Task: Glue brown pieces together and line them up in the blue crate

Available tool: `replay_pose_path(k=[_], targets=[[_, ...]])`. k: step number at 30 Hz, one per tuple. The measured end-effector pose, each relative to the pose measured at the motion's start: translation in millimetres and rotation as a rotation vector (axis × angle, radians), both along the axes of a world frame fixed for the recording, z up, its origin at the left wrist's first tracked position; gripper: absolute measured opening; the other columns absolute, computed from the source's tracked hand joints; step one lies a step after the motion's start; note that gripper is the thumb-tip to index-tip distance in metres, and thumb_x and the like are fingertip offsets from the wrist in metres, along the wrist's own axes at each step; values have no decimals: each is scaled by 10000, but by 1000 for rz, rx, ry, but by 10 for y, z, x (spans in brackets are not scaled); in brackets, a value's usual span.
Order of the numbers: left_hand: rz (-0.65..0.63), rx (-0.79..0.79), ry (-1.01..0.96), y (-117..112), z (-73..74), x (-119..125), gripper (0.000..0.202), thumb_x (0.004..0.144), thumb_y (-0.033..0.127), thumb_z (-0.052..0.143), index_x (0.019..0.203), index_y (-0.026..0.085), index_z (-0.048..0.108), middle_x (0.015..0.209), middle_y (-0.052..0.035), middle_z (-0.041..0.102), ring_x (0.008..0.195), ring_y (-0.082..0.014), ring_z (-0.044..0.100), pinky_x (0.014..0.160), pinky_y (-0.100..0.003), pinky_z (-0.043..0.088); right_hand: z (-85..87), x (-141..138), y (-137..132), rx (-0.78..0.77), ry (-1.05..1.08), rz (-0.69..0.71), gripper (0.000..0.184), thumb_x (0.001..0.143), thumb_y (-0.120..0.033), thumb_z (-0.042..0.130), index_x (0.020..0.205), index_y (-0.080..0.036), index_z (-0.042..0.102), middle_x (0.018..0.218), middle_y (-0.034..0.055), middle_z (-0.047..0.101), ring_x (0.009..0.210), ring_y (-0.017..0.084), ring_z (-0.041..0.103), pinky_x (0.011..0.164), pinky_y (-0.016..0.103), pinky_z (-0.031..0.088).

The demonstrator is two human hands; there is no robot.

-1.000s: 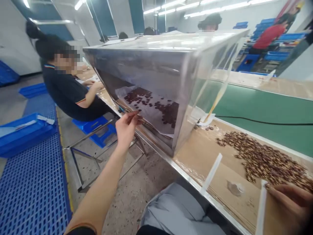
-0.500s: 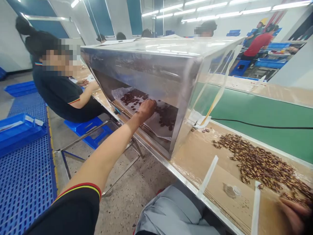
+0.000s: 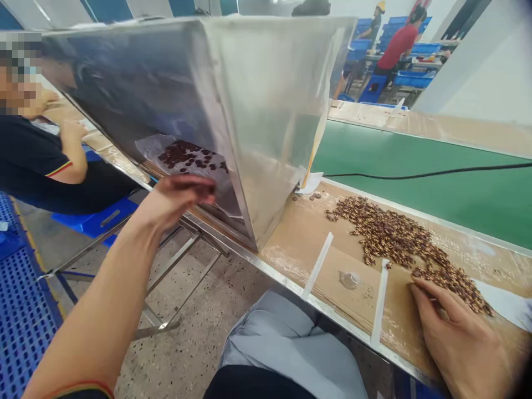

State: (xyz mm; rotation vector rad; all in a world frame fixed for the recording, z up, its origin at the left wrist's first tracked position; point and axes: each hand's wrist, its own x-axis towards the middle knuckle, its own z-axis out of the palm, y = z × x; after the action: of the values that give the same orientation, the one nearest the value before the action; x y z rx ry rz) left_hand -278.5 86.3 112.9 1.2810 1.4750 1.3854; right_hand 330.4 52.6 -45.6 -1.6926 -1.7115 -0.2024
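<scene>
My left hand (image 3: 178, 195) hovers at the open front of a shiny metal box (image 3: 266, 111), fingers curled together; whether anything is in them is hidden. Inside the box, dark brown round pieces (image 3: 189, 156) lie on a clear plastic sheet. My right hand (image 3: 453, 332) rests on the brown cardboard-covered bench (image 3: 299, 238), fingers spread flat at the near edge of a long heap of small brown pieces (image 3: 399, 238). Two white strips (image 3: 318, 265) lie on the cardboard left of that hand, with a small clear cap (image 3: 349, 279) between them.
A green conveyor belt (image 3: 415, 177) with a black cable (image 3: 415, 176) runs behind the bench. A person in a black shirt (image 3: 37, 166) sits at the left on a blue stool (image 3: 95, 219). Blue floor grating (image 3: 20, 310) lies at the lower left. People and blue crates stand far behind.
My left hand has drawn back out of the metal box toward me. My right hand has come further into view and lies flat by the heap. The camera has swung right and down.
</scene>
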Motion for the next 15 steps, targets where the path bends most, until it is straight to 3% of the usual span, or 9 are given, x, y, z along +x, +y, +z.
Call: replay_pose_path(k=[2, 4, 6, 10, 15], targets=[[-49, -56, -181, -485, -220, 243, 268, 787, 412, 1005, 976, 248, 909, 933, -49, 871, 731, -228, 779, 757, -394, 684, 17, -11, -8, -16, 14, 21, 313, 990, -593, 619, 1109, -410, 843, 1126, 74, 885, 972, 374, 858, 774, 516, 664], [-125, -125, -363, -879, -464, 657, 301, 772, 448, 1018, 966, 241, 916, 924, -72, 863, 635, -165, 734, 633, -304, 659, 23, -30, -6, -18, 51, 9, 344, 997, -588, 626, 1104, -359, 859, 1125, 75, 884, 977, 358, 854, 815, 494, 648], [-205, -242, -762, -1111, -680, 1147, 264, 776, 379, 1036, 968, 242, 919, 931, -65, 842, 649, -123, 719, 635, -235, 641, 33, -60, -9, -32, 107, 3, 360, 1011, -571, 641, 1105, -310, 870, 1119, 78, 879, 995, 342, 843, 865, 474, 629], [-292, -358, -1103, -1143, -942, 1888, 227, 792, 277, 1040, 984, 259, 920, 958, -37, 836, 679, -90, 727, 661, -175, 641, 82, -121, -41, -69, 197, 12, 318, 1038, -517, 686, 1116, -276, 879, 1121, 86, 874, 1028, 322, 820, 926, 451, 603], [-393, -444, -1168, -927, -1107, 2161, 230, 770, 230, 1055, 955, 240, 918, 1037, -49, 861, 783, -113, 790, 753, -178, 680, 138, -167, -69, -109, 227, 22, 275, 1049, -464, 719, 1124, -257, 884, 1108, 78, 875, 997, 285, 807, 913, 422, 589]])
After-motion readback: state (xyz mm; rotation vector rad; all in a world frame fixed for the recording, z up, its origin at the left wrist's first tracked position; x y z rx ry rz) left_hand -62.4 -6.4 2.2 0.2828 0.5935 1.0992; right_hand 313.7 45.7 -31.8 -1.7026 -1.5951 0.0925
